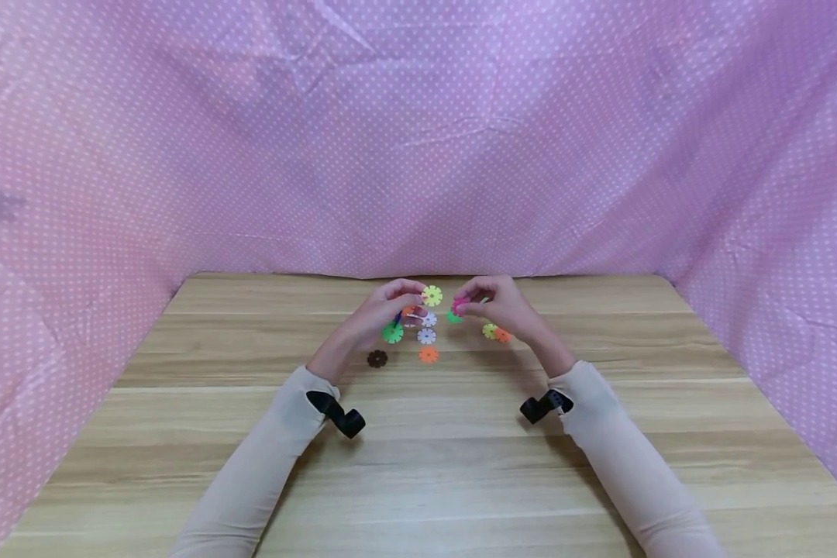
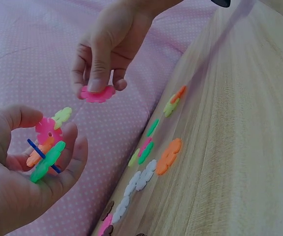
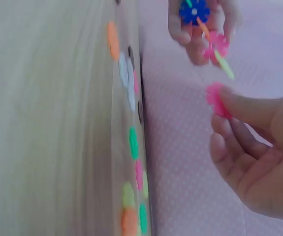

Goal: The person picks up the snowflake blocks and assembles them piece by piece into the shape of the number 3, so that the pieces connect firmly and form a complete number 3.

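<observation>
My left hand (image 1: 380,311) holds a short chain of interlocked flower-shaped plastic discs above the table. In the left wrist view the chain runs from a green disc (image 2: 47,162) through a blue disc (image 2: 36,148), an orange disc (image 2: 34,158) and a pink disc (image 2: 48,129) to a yellow-green disc (image 2: 62,116). Between thumb and fingers, my right hand (image 1: 508,308) pinches a separate pink disc (image 2: 98,94). A gap separates that disc from the chain's yellow-green end, which points toward it in the right wrist view.
Loose discs lie on the wooden table (image 1: 418,465) under and around the hands: a brown disc (image 1: 377,359), an orange disc (image 1: 428,355), several white discs (image 1: 426,336), and a yellow disc (image 1: 489,331) beside another orange disc (image 1: 503,335). Pink dotted cloth (image 1: 418,155) hangs behind.
</observation>
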`<action>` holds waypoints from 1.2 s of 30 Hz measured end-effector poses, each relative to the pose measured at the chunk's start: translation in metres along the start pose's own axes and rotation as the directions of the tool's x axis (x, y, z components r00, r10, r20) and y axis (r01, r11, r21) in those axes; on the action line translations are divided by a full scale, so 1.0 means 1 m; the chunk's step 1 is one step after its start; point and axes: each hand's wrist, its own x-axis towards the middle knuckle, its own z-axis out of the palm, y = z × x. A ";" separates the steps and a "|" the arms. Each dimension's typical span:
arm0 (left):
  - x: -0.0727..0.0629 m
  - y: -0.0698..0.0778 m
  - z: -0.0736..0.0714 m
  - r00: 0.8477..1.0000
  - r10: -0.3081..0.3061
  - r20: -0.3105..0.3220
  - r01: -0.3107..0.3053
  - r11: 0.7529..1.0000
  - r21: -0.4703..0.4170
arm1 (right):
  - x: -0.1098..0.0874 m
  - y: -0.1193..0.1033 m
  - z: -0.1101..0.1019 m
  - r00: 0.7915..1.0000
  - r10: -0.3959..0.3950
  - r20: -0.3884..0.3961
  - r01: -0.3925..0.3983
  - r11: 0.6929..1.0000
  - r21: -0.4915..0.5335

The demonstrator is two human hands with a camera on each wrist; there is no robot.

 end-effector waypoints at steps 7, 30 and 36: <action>-0.001 0.000 0.000 1.000 0.000 -0.007 0.000 1.000 0.018 | -0.002 -0.003 0.013 0.992 0.030 -0.125 -0.016 0.993 0.113; -0.001 0.000 0.005 1.000 0.011 0.015 -0.010 1.000 -0.012 | -0.008 -0.008 0.021 0.984 -0.018 -0.176 0.038 0.993 0.114; 0.000 -0.001 0.009 1.000 0.015 0.020 -0.014 0.999 -0.046 | -0.011 -0.017 0.022 0.981 -0.012 -0.192 0.028 0.996 0.085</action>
